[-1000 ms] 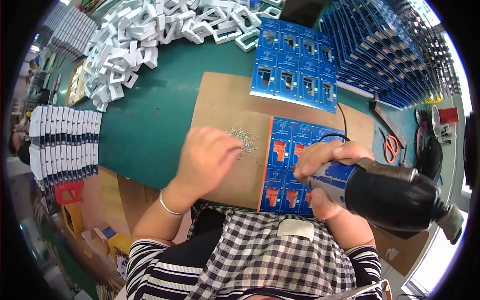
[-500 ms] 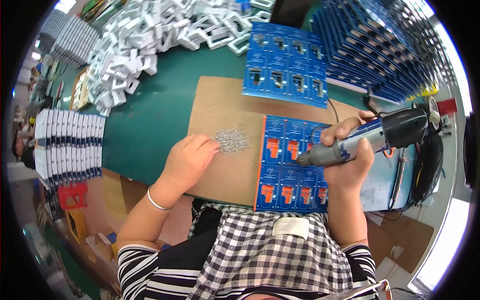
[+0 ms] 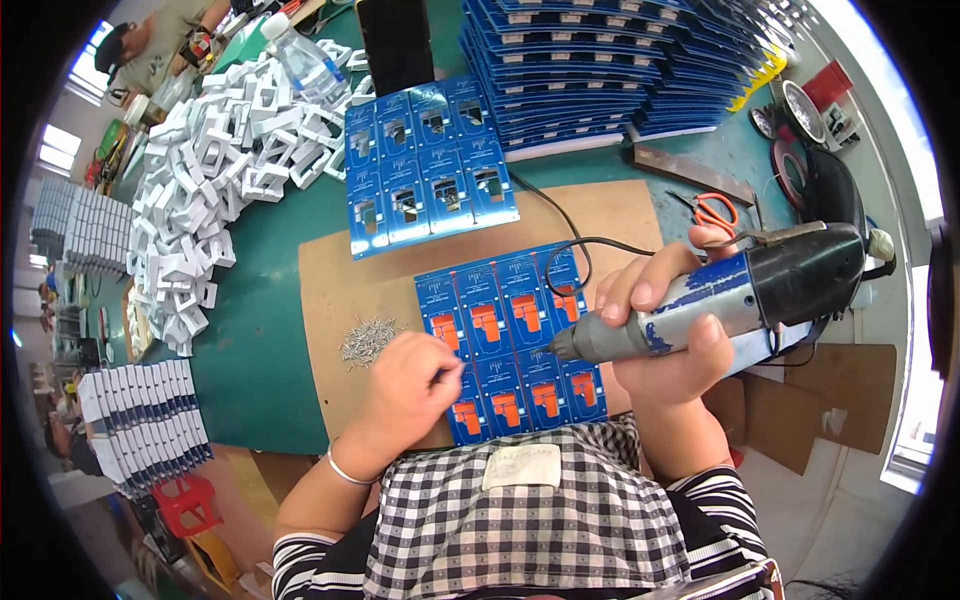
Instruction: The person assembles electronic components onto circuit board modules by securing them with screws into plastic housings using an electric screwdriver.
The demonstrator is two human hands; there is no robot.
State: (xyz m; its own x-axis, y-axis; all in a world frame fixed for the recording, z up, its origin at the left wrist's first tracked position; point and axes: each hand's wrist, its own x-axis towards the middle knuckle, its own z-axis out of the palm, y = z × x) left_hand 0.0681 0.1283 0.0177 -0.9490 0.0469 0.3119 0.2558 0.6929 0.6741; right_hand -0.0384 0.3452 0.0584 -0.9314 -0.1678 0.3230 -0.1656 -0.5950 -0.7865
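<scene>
My right hand (image 3: pixel 660 378) is wrapped around a silver and black electric screwdriver (image 3: pixel 700 308), its tip pointing left over a blue circuit board panel (image 3: pixel 500 372). Orange pieces (image 3: pixel 485 323) sit in rows on that panel. My left hand (image 3: pixel 412 388) is closed, fingers curled, at the panel's left edge; whatever it pinches is too small to name. Just beyond it lies a pile of small silver screws (image 3: pixel 368 342) on the brown board (image 3: pixel 325 290). Behind the first panel stands a second blue panel (image 3: pixel 425 160) with cutouts, raised above the board.
White plastic frames (image 3: pixel 215 165) are heaped at the far left, with a clear bottle (image 3: pixel 305 65) among them. Tall stacks of blue panels (image 3: pixel 570 85) stand at the back. Orange-handled scissors (image 3: pixel 715 212) lie at right. A cord (image 3: pixel 560 215) crosses the board. Another person (image 3: pixel 165 50) sits far left.
My left hand has gone from the screw pile to the panel's left edge, fingers now curled. The whole view has shifted. The screwdriver stays in my right hand above the panel.
</scene>
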